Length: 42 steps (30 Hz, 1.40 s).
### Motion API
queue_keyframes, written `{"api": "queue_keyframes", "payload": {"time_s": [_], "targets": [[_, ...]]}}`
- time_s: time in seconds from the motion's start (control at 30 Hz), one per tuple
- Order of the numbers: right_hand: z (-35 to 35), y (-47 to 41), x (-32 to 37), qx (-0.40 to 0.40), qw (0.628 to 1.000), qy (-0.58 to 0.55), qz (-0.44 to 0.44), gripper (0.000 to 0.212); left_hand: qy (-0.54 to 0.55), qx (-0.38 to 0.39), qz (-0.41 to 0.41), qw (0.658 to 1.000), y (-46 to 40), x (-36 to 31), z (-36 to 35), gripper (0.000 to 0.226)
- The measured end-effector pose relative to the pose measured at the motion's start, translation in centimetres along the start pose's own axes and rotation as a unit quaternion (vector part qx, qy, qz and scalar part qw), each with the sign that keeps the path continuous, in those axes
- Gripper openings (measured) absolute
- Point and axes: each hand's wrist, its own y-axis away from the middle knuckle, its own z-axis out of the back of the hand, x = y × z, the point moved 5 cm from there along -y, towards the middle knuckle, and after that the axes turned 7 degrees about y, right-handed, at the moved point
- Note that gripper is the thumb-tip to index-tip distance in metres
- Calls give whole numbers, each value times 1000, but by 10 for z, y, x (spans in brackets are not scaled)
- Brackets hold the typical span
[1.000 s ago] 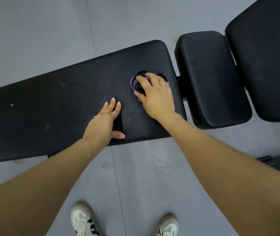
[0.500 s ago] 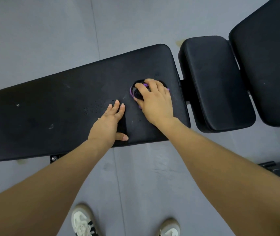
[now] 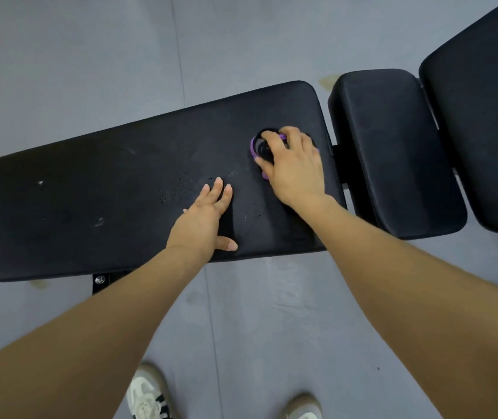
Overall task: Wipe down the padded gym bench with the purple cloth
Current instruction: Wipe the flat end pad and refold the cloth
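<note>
Grey floor (image 3: 75, 71) with thin seam lines running top to bottom. Two shoes on floor at the bottom edge: left shoe (image 3: 148, 394) white and beige with black stripes, right shoe (image 3: 303, 408) beige, partly cut off by the frame edge. Yellowish stain (image 3: 39, 283) on floor, up and left of left shoe. Another yellowish stain (image 3: 329, 80) on floor far above right shoe.

Black bench pad (image 3: 105, 189), purple cloth (image 3: 253, 148), grey floor (image 3: 75, 55), white black-striped shoes (image 3: 148, 394)
</note>
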Motion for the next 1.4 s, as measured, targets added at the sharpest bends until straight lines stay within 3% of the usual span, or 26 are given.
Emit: {"api": "queue_keyframes", "payload": {"time_s": [0.17,0.23,0.3,0.37,0.5,0.6,0.67,0.77,0.9,1.03,1.13,1.27,1.4], "targets": [[3,78,5,-15,999,-26,45,49,3,-8,-7,1000,1,1,1,107],[4,112,7,15,998,-17,65,51,13,-14,-12,1000,3,2,0,107],[4,106,3,46,996,-11,77,53,38,-25,-25,999,5,5,0,107],[2,78,-2,29,997,7,78,52,47,-40,-45,997,9,9,1,103],[2,20,-13,18,998,-5,-61,54,33,-97,-41,994,24,36,0,96],[-3,36,12,-4,993,-3,-114,49,53,-92,-4,994,33,68,-3,97],[-12,68,51,-28,997,-9,-65,46,56,-77,3,995,31,74,-4,98],[-21,106,99,1,999,-32,36,45,64,-63,26,996,28,68,-4,99],[-6,100,59,11,990,4,143,49,57,-51,44,996,24,68,-3,101],[8,102,-14,-29,997,-13,-73,45,50,-52,49,996,24,66,-1,100],[-5,113,22,-69,983,-12,-172,44,44,-53,50,996,24,65,-2,100],[-28,128,103,-47,998,-43,-18,54,52,-64,48,995,25,66,-3,101],[-20,130,71,-35,993,-25,109,54,50,-65,47,995,25,67,-2,100]]}}
